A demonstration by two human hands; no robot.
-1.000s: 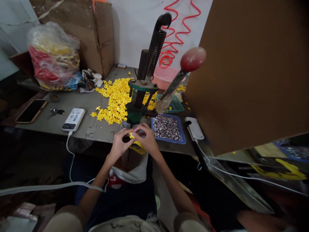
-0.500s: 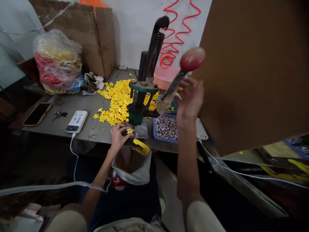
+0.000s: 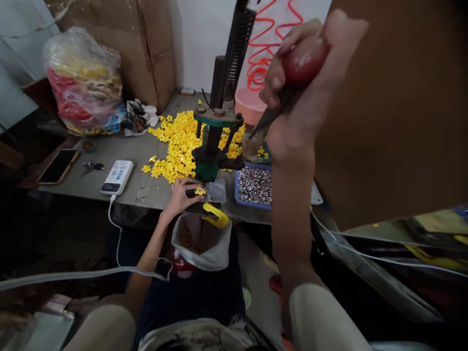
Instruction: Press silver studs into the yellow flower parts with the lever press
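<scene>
Right hand [image 3: 303, 92] wrapped around red knob [image 3: 305, 61], lever [image 3: 263, 124] slanting up-right; left hand [image 3: 181, 194] pinching yellow piece [image 3: 200, 191] under press [image 3: 208, 165]

A power bank [image 3: 117, 176] lies left of the left fingers [image 3: 188, 184], with keys [image 3: 93, 166] and a phone [image 3: 58, 165] farther left. Beyond them are a plastic bag [image 3: 86, 80] and a cardboard box [image 3: 142, 44]. A red hose [image 3: 256, 70] hangs just behind the right fingers [image 3: 278, 80] — a pink bowl [image 3: 244, 105] below it.

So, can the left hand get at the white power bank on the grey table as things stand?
Probably yes. Only a flat stretch of grey table lies between the left hand, which holds a small yellow plastic piece under the green press, and the white power bank.
</scene>
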